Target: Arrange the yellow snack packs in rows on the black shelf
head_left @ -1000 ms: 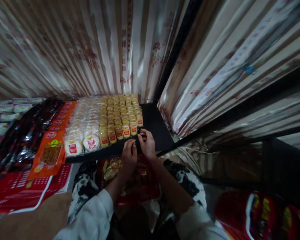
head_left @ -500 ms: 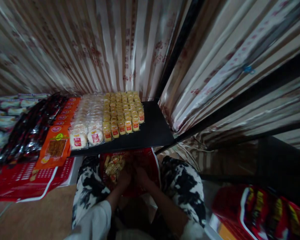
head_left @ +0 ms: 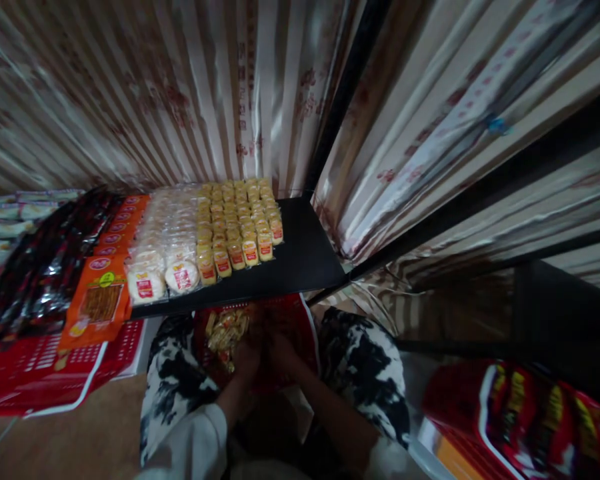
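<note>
Both of my hands reach down into a red plastic basket (head_left: 307, 347) between my knees, under the shelf's front edge. My left hand (head_left: 249, 352) is beside a heap of small yellowish wrapped snacks (head_left: 226, 337) in the basket's left part. Close by on the right is my right hand (head_left: 281, 352), in the basket's darker half. The fingers of both hands point away from me and sink into shadow, so their shape and anything between them cannot be made out.
A black shelf (head_left: 310, 250) carries rows of yellow packaged cakes (head_left: 235, 230), round white packs (head_left: 183, 275), orange packets (head_left: 97, 300) and dark shiny packets (head_left: 45, 260). Another red basket (head_left: 35, 380) stands lower left, red-and-yellow packets (head_left: 550, 420) lower right. Striped curtains (head_left: 195, 87) hang behind black frame bars (head_left: 460, 200).
The view has shifted slightly, so the shelf and its goods sit a little further left. Both hands stay in the basket with little visible movement.
</note>
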Tool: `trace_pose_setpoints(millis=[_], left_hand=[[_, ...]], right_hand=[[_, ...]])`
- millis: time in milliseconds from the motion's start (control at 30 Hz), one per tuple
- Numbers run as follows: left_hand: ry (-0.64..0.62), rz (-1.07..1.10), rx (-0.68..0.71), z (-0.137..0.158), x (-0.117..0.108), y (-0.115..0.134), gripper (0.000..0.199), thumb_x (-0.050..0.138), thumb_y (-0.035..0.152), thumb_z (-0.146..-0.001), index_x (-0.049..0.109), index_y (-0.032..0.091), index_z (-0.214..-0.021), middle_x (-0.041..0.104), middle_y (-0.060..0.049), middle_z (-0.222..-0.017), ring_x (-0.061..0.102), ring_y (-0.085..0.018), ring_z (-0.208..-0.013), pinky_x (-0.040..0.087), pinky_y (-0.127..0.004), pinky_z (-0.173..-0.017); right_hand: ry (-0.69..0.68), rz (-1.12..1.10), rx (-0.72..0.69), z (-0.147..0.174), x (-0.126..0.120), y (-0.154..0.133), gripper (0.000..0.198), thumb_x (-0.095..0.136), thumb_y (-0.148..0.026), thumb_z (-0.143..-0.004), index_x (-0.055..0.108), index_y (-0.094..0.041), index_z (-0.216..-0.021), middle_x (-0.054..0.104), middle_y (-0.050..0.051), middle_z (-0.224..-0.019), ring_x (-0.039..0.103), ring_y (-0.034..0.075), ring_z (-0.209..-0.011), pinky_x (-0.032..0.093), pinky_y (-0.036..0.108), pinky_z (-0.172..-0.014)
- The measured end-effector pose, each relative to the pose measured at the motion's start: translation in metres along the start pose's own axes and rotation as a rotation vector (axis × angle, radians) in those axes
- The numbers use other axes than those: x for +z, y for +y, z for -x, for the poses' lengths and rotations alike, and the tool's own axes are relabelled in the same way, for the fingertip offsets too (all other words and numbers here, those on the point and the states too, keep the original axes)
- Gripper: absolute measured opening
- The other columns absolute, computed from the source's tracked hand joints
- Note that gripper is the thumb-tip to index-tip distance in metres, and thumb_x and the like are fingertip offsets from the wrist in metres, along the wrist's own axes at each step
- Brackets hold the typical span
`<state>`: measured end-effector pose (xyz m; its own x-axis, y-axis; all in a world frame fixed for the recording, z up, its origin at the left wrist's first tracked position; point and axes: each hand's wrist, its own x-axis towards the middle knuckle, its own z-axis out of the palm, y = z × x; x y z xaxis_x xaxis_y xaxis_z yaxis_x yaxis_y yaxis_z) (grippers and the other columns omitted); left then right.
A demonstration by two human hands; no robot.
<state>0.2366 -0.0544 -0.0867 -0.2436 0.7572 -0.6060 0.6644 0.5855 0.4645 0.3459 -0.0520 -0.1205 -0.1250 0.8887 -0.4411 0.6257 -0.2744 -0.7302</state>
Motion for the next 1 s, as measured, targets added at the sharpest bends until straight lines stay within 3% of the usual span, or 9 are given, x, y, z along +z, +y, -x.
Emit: trace_pose_setpoints(millis=[100, 233, 400, 533, 667, 800, 933, 1000], left_hand=[[0.023, 0.026, 0.044, 0.008, -0.009, 0.002, 0.03, 0.042, 0.027, -0.09, 0.063, 0.013, -0.108, 0.071, -0.015, -0.103, 0.068, -0.022, -0.095, 0.049, -0.028, -0.076], [0.155, 0.021, 0.213, 0.025, -0.015, 0.001, 0.027, 0.044, 0.022, -0.088, 0.062, 0.016, -0.108, 0.068, -0.012, -0.105, 0.065, -0.021, -0.098, 0.048, -0.028, -0.082], [0.339, 0.016, 0.444, 0.049, -0.017, -0.002, 0.032, 0.045, 0.014, -0.086, 0.061, 0.02, -0.114, 0.06, -0.01, -0.111, 0.062, -0.019, -0.095, 0.05, -0.029, -0.081], [0.443, -0.004, 0.637, 0.056, -0.017, -0.003, 0.033, 0.046, 0.015, -0.086, 0.063, 0.025, -0.113, 0.056, -0.01, -0.116, 0.059, -0.02, -0.101, 0.052, -0.031, -0.078], [0.467, -0.01, 0.757, 0.059, -0.02, 0.001, 0.034, 0.05, 0.014, -0.082, 0.064, 0.025, -0.11, 0.056, -0.01, -0.119, 0.054, -0.024, -0.11, 0.05, -0.036, -0.086], [0.471, 0.142, 0.768, 0.069, -0.027, 0.014, 0.031, 0.049, 0.022, -0.083, 0.06, 0.02, -0.111, 0.053, -0.012, -0.122, 0.052, -0.025, -0.115, 0.046, -0.04, -0.096], [0.494, 0.371, 0.717, 0.079, -0.037, 0.032, 0.04, 0.042, 0.032, -0.085, 0.051, 0.014, -0.12, 0.051, -0.015, -0.124, 0.05, -0.024, -0.118, 0.043, -0.042, -0.101], [0.454, 0.467, 0.675, 0.08, -0.04, 0.041, 0.045, 0.041, 0.036, -0.085, 0.048, 0.013, -0.123, 0.052, -0.016, -0.124, 0.051, -0.023, -0.117, 0.043, -0.039, -0.1]], right_hand=[[0.067, -0.089, 0.025, -0.001, -0.008, -0.006, 0.036, 0.044, -0.013, -0.08, 0.067, -0.014, -0.107, 0.069, 0.014, -0.113, 0.064, 0.023, -0.104, 0.047, 0.035, -0.093], [0.115, -0.328, 0.058, 0.005, -0.022, -0.018, 0.03, 0.053, -0.027, -0.079, 0.068, -0.014, -0.101, 0.07, 0.014, -0.108, 0.064, 0.026, -0.103, 0.046, 0.04, -0.094], [0.089, -0.751, -0.002, 0.027, -0.042, -0.043, 0.045, 0.066, -0.053, -0.07, 0.066, -0.018, -0.098, 0.071, 0.009, -0.098, 0.066, 0.027, -0.094, 0.05, 0.042, -0.086], [0.129, -0.822, -0.045, 0.046, -0.056, -0.061, 0.048, 0.072, -0.058, -0.061, 0.066, -0.017, -0.087, 0.071, 0.006, -0.087, 0.066, 0.026, -0.088, 0.052, 0.038, -0.079], [0.182, -0.93, -0.044, 0.057, -0.065, -0.071, 0.046, 0.071, -0.057, -0.064, 0.064, -0.018, -0.087, 0.069, 0.003, -0.077, 0.067, 0.022, -0.076, 0.054, 0.034, -0.07], [0.22, -1.112, -0.027, 0.064, -0.074, -0.081, 0.043, 0.071, -0.051, -0.066, 0.06, -0.019, -0.093, 0.07, 0.002, -0.08, 0.068, 0.02, -0.072, 0.054, 0.031, -0.067], [0.301, -1.219, 0.017, 0.066, -0.083, -0.091, 0.046, 0.074, -0.043, -0.059, 0.056, -0.021, -0.096, 0.071, 0.003, -0.086, 0.069, 0.019, -0.076, 0.056, 0.03, -0.07], [0.272, -1.283, 0.023, 0.067, -0.084, -0.093, 0.048, 0.074, -0.04, -0.058, 0.053, -0.022, -0.097, 0.071, 0.003, -0.086, 0.07, 0.019, -0.074, 0.056, 0.03, -0.07]])
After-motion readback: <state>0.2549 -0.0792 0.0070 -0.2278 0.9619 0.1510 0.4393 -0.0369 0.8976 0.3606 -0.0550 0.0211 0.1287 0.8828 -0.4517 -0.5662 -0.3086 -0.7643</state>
